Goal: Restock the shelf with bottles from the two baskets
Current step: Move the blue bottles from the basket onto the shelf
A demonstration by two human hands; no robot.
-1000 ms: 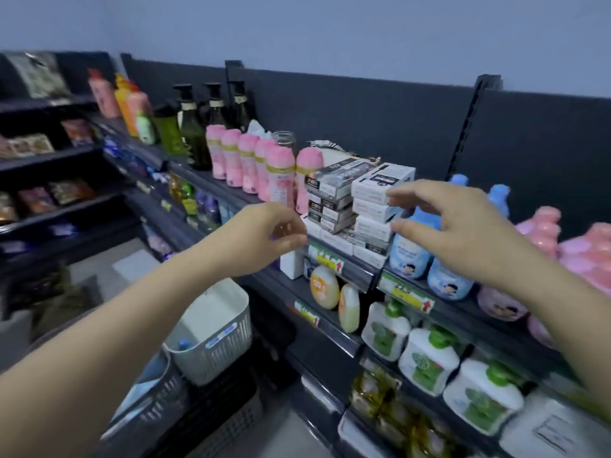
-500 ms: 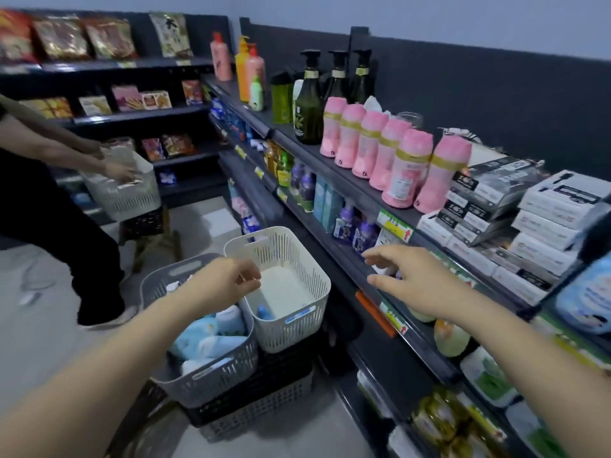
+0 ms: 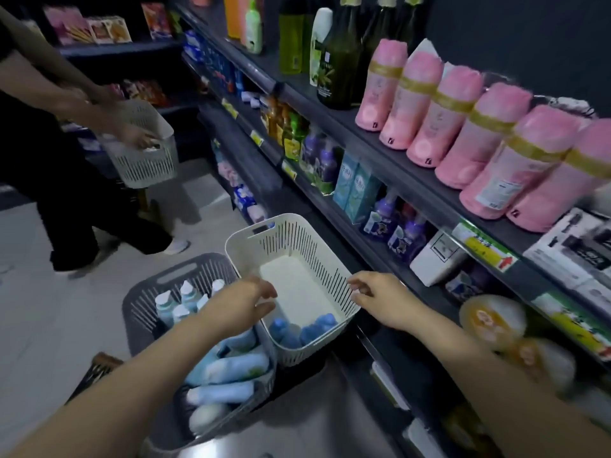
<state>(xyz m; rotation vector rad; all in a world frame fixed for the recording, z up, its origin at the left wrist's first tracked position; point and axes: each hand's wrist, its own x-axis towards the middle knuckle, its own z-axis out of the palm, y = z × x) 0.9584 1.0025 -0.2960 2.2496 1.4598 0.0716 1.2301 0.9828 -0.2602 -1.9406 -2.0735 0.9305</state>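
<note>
Baskets first: on the far left another person held a white slotted plastic basket [image 3: 145, 157]. Nearer, a grey slotted plastic basket [image 3: 145, 312] sat on the left with pale blue-and-white bottles [image 3: 238, 365] inside, a few upright at its far end, the near ones lying down with long axes roughly left-right. Left hand [image 3: 238, 302] hovered over the seam between that and the cream slotted plastic basket [image 3: 297, 246] just right of it, fingers loosely curled, holding nothing. Blue-capped bottles [image 3: 297, 332] huddled in the cream one's near end, just below and right of that hand, caps up, so the long axis looked about vertical. Right hand [image 3: 377, 295] was at that basket's right rim, half-curled, empty too; touching the rim or not, couldn't tell. Left hand looked nearer, so a straight-down reach, I'd guess. Dark shelf [image 3: 396, 173] with tall pink bottles [image 3: 426, 110] ran along the right.
</note>
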